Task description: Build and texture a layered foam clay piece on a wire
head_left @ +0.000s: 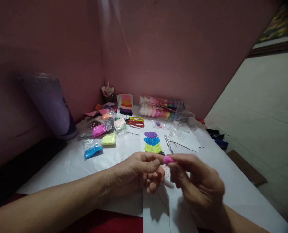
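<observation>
Right hand (199,184) pinches pink clay lump (168,159) at fingertips. Left hand (136,173) fingers curled, thumb tip near lump, possibly touching. Both above white paper (124,145), just before layered clay picture (152,142). Metal tool (168,144) beside picture.

White table (68,165): clay bags (92,149), scissors (135,121).

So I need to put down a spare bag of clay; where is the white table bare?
Bare white table shows left of the left hand, below the blue clay bag. Another free strip lies past the right hand, toward the table's right edge. It is crowded at the back: clay bags, scissors, the coloured picture.
</observation>
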Action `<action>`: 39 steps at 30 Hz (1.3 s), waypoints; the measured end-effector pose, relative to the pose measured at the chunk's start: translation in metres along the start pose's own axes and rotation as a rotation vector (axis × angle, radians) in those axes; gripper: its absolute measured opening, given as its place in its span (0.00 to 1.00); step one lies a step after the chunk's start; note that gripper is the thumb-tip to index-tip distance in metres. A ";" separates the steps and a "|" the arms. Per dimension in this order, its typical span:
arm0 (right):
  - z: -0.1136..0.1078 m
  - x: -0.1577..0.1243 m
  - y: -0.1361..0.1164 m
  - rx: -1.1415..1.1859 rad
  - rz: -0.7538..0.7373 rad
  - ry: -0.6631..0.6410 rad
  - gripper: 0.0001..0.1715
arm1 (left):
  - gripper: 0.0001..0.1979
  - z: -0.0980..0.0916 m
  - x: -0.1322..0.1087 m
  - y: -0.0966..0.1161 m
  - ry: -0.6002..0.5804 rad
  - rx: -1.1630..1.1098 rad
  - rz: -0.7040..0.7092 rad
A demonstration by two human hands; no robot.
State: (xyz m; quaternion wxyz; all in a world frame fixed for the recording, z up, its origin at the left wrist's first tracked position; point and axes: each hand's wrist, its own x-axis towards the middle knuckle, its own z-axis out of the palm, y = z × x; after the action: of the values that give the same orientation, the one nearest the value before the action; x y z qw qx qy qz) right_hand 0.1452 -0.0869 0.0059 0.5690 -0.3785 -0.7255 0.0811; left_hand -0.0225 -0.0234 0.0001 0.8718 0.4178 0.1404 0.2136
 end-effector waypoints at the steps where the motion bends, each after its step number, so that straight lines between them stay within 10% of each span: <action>1: 0.000 0.000 0.000 0.014 0.006 -0.050 0.11 | 0.14 0.000 0.000 0.000 0.003 0.002 -0.007; 39: 0.000 0.002 0.001 -0.109 -0.016 -0.049 0.08 | 0.17 -0.005 0.002 -0.003 0.069 0.054 0.028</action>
State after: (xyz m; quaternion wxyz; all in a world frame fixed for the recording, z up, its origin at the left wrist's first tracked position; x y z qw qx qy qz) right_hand 0.1453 -0.0853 0.0070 0.5304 -0.4010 -0.7454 0.0463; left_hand -0.0222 -0.0209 -0.0048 0.8517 0.4355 0.1704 0.2364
